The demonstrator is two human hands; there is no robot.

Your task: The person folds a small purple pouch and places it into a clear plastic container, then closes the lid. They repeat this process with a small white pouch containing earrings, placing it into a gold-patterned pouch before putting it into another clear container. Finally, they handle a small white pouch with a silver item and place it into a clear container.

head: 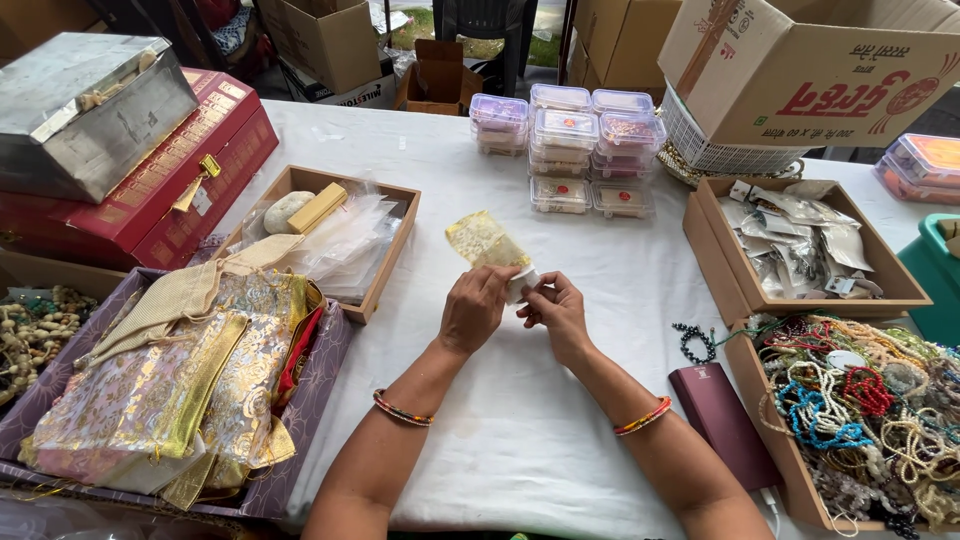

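Over the white table [520,420], my hands pinch a small gold pouch.

My left hand [473,308] and right hand [556,312] meet above the cloth, fingertips closed on the pouch [485,243], which sticks up and away from me. Beyond it stand stacked clear boxes [580,145]; a tray of beads [870,410] lies at my right.

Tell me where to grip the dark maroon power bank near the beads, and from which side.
Grip the maroon power bank across its long edges near the far end, coming from above. It lies flat on the white table, with a cable at its near end and the bead box close on its right.
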